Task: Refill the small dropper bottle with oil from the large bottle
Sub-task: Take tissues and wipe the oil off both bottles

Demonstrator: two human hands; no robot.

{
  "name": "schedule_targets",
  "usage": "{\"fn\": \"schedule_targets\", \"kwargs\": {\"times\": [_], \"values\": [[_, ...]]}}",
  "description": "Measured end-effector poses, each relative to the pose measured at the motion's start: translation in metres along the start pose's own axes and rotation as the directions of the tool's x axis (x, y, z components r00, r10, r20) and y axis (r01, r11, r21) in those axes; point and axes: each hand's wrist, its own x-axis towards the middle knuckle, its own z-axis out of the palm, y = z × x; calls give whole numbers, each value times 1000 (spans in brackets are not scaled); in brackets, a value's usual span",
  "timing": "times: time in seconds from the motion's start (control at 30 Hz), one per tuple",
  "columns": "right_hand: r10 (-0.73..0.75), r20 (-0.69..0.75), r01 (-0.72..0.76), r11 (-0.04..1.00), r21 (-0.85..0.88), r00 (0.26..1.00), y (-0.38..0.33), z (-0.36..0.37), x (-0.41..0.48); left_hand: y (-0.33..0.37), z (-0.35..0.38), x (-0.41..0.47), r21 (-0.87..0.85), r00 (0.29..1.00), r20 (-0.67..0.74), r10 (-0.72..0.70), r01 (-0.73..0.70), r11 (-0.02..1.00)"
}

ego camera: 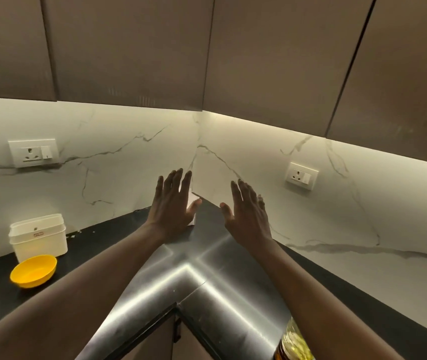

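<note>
Over the dark stone-and-steel counter (98, 240) the left hand (173, 211) and right hand (246, 214) are held spread, each grip released, while the clear large bottle of yellow oil (294, 341), well behind the right grip, could be toppled by a withdrawn forearm; the small dropper bottle is not seen.

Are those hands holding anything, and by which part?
Nothing is held: left hand and right hand are both open, fingers straight, over the shiny steel counter corner.
</note>
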Motion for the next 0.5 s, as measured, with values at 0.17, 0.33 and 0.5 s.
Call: {"fn": "schedule_targets", "kwargs": {"times": [0.17,0.33,0.5], "values": [[4,59,-7,998,55,998,7,38,36,-23,28,8,31,989,79,-123,121,992],[-5,142,-9,996,91,990,11,92,69,-55,64,15,71,978,141,-154,145,987],[26,198,-43,996,84,980,17,151,108,-90,102,37,71,970,185,-158,147,987]]}}
